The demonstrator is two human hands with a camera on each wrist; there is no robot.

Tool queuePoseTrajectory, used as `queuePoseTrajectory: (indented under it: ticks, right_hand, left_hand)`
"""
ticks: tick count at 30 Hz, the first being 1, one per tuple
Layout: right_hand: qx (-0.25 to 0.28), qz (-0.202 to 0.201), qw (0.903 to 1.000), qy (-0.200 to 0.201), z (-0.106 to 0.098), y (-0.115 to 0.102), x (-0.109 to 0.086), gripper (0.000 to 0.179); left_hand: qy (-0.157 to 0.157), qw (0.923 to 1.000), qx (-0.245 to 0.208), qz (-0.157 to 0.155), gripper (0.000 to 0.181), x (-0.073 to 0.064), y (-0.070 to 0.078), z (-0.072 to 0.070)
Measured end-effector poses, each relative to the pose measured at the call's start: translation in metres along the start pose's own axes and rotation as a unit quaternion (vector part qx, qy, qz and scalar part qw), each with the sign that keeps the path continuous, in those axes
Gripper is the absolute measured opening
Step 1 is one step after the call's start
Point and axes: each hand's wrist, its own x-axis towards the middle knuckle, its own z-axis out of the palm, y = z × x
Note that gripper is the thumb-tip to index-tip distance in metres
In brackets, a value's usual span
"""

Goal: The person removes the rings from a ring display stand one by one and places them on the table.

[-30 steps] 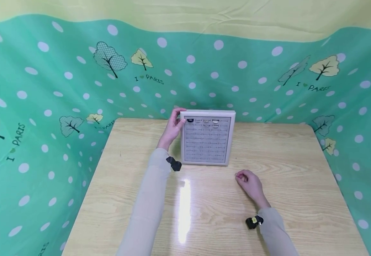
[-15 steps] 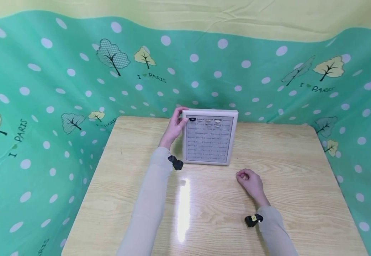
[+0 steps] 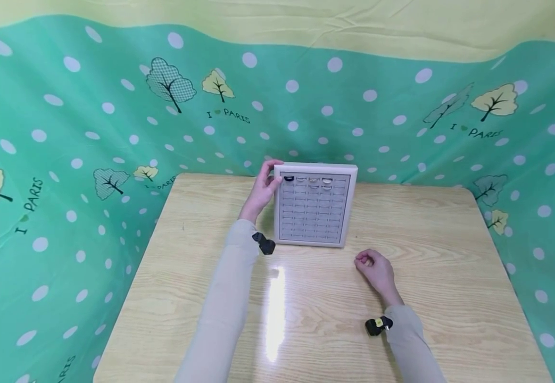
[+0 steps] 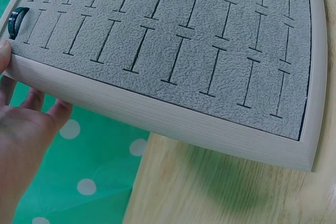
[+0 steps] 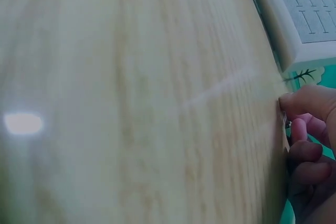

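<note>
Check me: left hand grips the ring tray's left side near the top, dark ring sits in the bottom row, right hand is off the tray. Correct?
Not quite: the dark ring sits in the top row, leftmost slot, as the head view shows. The rest stands: the left hand grips the ring tray there, and the right hand is off it.
</note>
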Motion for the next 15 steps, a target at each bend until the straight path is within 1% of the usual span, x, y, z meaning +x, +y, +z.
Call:
queuePoseTrajectory:
  ticks: [3, 6, 12, 15]
  right_hand:
    - [0.015, -0.005, 0.9999, -0.003, 0.001, -0.003, 0.003, 0.016]
    - [0.044, -0.016, 0.9989, 0.007, 0.003, -0.008, 0.006, 0.021]
    - [0.094, -0.026, 0.9931, 0.065, 0.007, -0.028, 0.014, 0.026]
    - [0.12, -0.021, 0.9892, 0.082, 0.007, -0.044, 0.022, 0.027]
  left_hand:
    - [0.0, 1.0, 0.0, 0.0, 0.041, 0.001, 0.0, 0.0]
    - [-0.001, 1.0, -0.002, -0.001, 0.042, 0.001, 0.0, 0.0]
    - [-0.004, 0.9999, -0.008, -0.011, 0.043, 0.0, -0.003, 0.0]
    - [0.003, 0.9999, -0.01, -0.012, 0.044, 0.0, -0.003, 0.0]
